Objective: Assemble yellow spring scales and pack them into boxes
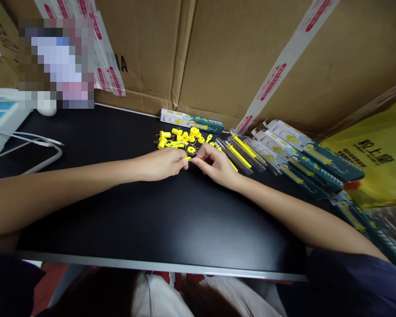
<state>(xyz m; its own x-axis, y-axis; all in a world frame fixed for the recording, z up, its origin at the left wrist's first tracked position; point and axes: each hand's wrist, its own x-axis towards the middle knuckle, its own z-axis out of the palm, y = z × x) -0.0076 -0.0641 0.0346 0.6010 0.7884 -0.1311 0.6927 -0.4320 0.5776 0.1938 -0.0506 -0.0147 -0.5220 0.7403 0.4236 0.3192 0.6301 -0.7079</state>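
Observation:
Above the black tabletop, my left hand [166, 164] is closed in a pinch on a small yellow plastic piece [188, 158], whose tip sticks out between thumb and forefinger. My right hand [217, 166] meets it from the other side, thumb and forefinger pressed together at the end of that piece. A thin bit may sit in the right fingertips, but it is too small to make out. Just beyond both hands lies a loose pile of yellow caps [165, 134], rings [191, 150] and thin metal springs and hooks. Clear tubes with yellow strips [239, 156] lie right of my right hand.
A printed box [191, 121] lies behind the pile. More such boxes [300, 149] are stacked at right, beside a yellow bag [379, 154]. A white power strip [1, 114], cables and a phone [23, 158] lie at left. Large cardboard boxes [224, 57] wall the back.

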